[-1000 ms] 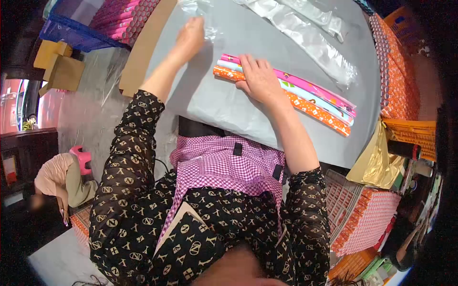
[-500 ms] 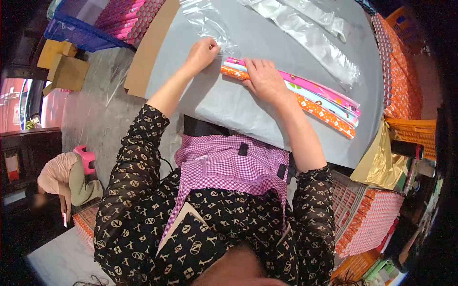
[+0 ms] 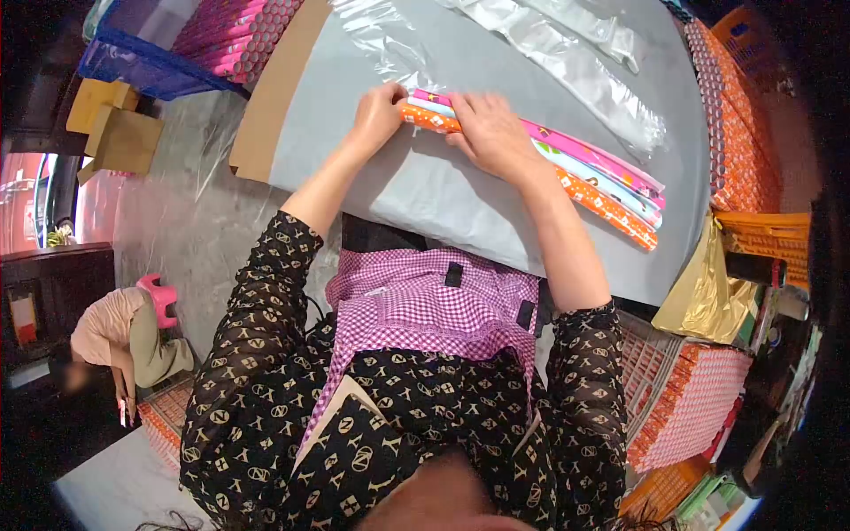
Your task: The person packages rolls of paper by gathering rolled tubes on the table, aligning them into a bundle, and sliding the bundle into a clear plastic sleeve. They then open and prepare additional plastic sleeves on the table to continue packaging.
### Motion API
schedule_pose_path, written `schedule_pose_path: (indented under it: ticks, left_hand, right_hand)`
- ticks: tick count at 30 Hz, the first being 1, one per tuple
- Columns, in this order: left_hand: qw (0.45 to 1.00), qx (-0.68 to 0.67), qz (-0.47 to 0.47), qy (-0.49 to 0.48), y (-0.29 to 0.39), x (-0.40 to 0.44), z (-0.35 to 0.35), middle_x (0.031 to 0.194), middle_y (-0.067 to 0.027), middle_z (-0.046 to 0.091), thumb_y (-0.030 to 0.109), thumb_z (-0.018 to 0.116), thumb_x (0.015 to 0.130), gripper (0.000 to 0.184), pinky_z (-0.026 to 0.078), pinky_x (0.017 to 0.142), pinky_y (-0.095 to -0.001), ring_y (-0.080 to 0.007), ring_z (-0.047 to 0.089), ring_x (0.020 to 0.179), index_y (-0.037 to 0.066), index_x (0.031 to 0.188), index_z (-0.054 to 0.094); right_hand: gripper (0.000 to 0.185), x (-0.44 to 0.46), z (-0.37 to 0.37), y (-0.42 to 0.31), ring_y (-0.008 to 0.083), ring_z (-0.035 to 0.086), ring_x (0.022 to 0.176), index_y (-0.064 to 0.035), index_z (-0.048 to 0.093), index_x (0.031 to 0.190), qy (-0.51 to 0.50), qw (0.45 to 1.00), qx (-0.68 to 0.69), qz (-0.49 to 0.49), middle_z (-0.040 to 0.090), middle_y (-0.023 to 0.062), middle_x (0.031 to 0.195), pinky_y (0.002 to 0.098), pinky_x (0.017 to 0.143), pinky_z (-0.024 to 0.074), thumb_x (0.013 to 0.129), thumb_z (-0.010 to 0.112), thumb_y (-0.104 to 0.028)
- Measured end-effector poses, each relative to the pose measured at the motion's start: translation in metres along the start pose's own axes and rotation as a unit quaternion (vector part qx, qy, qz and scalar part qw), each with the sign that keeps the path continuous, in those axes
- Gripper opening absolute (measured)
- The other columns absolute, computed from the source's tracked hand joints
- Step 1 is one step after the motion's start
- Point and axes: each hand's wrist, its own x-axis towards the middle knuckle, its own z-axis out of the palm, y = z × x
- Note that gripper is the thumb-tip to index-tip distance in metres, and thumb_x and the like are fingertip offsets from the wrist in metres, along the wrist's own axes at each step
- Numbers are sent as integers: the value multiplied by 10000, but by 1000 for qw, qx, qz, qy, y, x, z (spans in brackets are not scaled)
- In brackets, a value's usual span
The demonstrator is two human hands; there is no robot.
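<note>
Three patterned paper rolls, pink, light blue and orange point(image 3: 611, 208), lie side by side across the grey-covered table point(image 3: 328, 168). They look like gift-wrap rolls, with a clear shine near their right end. My right hand point(image 3: 494, 133) rests over them left of their middle, fingers curled over the top and thumb at the near side. Against their left end is my left hand point(image 3: 379, 117), fingers closed; what they pinch is hidden. Just beyond it lies a crinkled clear plastic sleeve point(image 3: 376, 35). More clear sleeves point(image 3: 567, 71) lie farther back.
A cardboard sheet point(image 3: 274, 97) edges the table's left side. Behind it, a blue crate point(image 3: 133, 66) stands near stacked pink rolls point(image 3: 239, 40). Orange rolls point(image 3: 744, 133) are piled at right, above gold foil point(image 3: 708, 292). Another person point(image 3: 115, 327) bends over at far left.
My left hand has come nearer and closed up against the rolls' left end. The rolls have shifted slightly left and away from me, with my right hand still on them.
</note>
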Motion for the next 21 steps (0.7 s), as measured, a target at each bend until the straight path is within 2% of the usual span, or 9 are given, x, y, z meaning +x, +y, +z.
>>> schedule_pose_path:
  ticks: [8,10,14,16,21]
  left_hand:
    - [1000,-6,0,9,0,-8,-2,857,-199,668,131,584,810,192,503,733,-394,-334,658,821,3,916,680]
    - [1000,4,-16,14,1,-11,-1,871,-156,683,128,596,840,209,505,724,-329,-230,660,788,-17,974,665]
    - [999,-14,-14,32,-2,-18,4,852,-150,681,119,590,846,206,506,732,-318,-201,656,791,-19,983,660]
    - [999,-31,24,31,-5,-21,5,831,-137,679,113,599,845,200,507,714,-315,-178,649,766,-15,988,657]
    - [1000,3,19,8,-6,-22,2,794,-130,673,112,614,837,221,508,680,-328,-181,647,726,-6,1022,642]
  right_hand:
    - [480,-1,22,14,338,525,1020,-6,473,1232,-9,1000,5,13,570,174,1083,421,879,417,841,641,-228]
    - [473,-1,23,13,338,523,1027,-16,477,1227,-39,999,9,34,572,171,1086,422,891,418,837,643,-225]
    - [472,-1,24,13,341,523,1028,-20,478,1227,-42,998,0,38,573,168,1087,424,908,416,834,644,-223]
    - [474,0,24,13,344,522,1033,-17,477,1227,-38,998,13,42,573,168,1087,428,920,413,835,643,-227]
    - [473,1,28,19,344,527,1017,-14,476,1226,-20,999,7,28,576,168,1079,429,906,415,838,642,-227]
